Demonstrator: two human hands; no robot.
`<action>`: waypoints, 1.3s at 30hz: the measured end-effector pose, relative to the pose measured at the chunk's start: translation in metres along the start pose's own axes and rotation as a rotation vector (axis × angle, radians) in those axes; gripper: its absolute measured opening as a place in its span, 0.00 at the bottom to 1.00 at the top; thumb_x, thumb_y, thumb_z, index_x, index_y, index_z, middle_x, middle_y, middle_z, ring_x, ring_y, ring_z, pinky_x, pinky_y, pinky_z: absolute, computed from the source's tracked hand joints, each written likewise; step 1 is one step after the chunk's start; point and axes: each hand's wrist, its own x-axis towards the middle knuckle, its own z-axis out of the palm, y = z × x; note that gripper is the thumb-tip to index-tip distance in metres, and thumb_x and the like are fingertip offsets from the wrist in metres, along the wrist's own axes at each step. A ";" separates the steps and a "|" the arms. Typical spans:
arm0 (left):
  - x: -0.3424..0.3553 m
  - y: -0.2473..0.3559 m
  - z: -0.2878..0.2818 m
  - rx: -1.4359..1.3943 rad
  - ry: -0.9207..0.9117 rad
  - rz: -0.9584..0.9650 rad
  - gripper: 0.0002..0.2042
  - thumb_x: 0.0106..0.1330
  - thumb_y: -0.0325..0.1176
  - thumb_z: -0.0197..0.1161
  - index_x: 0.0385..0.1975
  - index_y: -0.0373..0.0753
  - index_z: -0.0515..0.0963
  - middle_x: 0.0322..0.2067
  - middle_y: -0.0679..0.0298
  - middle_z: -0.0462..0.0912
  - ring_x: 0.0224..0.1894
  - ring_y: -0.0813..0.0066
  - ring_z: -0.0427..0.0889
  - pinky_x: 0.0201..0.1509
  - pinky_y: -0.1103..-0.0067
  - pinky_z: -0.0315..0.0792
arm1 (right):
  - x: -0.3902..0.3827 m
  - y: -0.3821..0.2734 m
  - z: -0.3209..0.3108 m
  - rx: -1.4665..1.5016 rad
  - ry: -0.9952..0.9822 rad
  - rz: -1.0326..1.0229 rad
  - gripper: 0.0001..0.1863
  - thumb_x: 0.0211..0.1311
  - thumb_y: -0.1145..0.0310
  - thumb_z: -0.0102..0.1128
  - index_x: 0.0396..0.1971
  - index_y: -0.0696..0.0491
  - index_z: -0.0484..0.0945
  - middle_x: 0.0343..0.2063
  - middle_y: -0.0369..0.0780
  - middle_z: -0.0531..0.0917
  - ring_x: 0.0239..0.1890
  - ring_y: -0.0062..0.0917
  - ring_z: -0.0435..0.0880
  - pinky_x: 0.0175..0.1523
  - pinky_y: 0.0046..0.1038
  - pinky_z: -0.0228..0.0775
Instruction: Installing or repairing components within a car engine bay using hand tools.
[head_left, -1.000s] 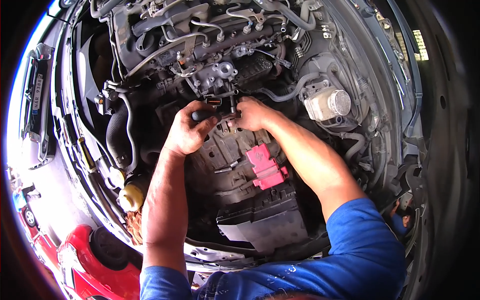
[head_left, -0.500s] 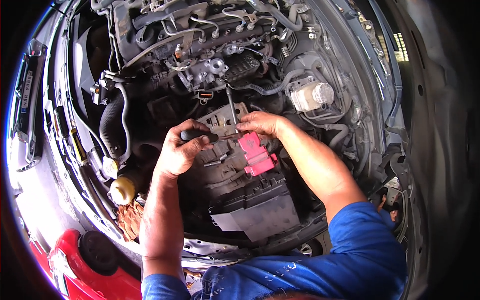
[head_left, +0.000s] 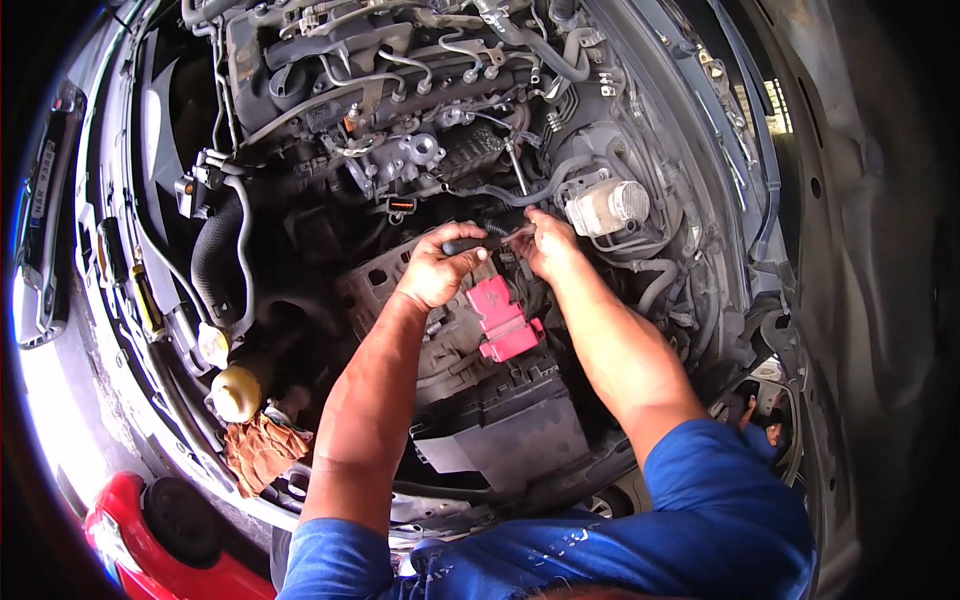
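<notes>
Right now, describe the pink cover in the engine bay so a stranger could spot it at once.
Look at the open engine bay, then down to the dark block in its middle, just below the left hand. The pink cover sits on top of that block. It is the only bright pink part among grey and black ones.

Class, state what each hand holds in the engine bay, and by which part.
The left hand grips a dark-handled tool by its handle. The right hand pinches the tool's thin metal end with its fingers.
</notes>
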 end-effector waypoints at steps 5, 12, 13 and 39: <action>0.021 -0.007 0.016 0.089 -0.028 -0.032 0.10 0.60 0.23 0.68 0.42 0.36 0.80 0.42 0.65 0.80 0.44 0.78 0.77 0.51 0.80 0.72 | 0.049 0.004 -0.005 0.422 -0.002 -0.042 0.06 0.65 0.68 0.56 0.33 0.54 0.73 0.25 0.37 0.75 0.23 0.27 0.77 0.27 0.29 0.73; 0.034 -0.007 0.006 0.326 -0.027 0.152 0.12 0.59 0.24 0.68 0.43 0.35 0.80 0.42 0.61 0.81 0.47 0.73 0.77 0.54 0.77 0.70 | 0.074 0.006 0.009 0.556 -0.148 -0.101 0.07 0.67 0.71 0.46 0.28 0.53 0.71 0.21 0.38 0.74 0.21 0.28 0.74 0.27 0.33 0.71; 0.036 -0.009 0.008 0.326 -0.036 0.151 0.12 0.59 0.24 0.68 0.43 0.35 0.80 0.42 0.61 0.81 0.47 0.73 0.77 0.54 0.77 0.70 | 0.079 0.005 0.006 0.561 -0.142 -0.105 0.07 0.67 0.71 0.46 0.28 0.53 0.71 0.21 0.38 0.74 0.21 0.28 0.74 0.27 0.33 0.71; 0.048 -0.022 0.015 0.307 0.035 0.192 0.13 0.59 0.24 0.69 0.44 0.35 0.80 0.37 0.65 0.81 0.41 0.80 0.77 0.49 0.80 0.72 | 0.086 -0.001 0.019 0.739 -0.107 -0.070 0.05 0.61 0.78 0.49 0.26 0.55 0.65 0.20 0.39 0.69 0.22 0.28 0.70 0.29 0.29 0.70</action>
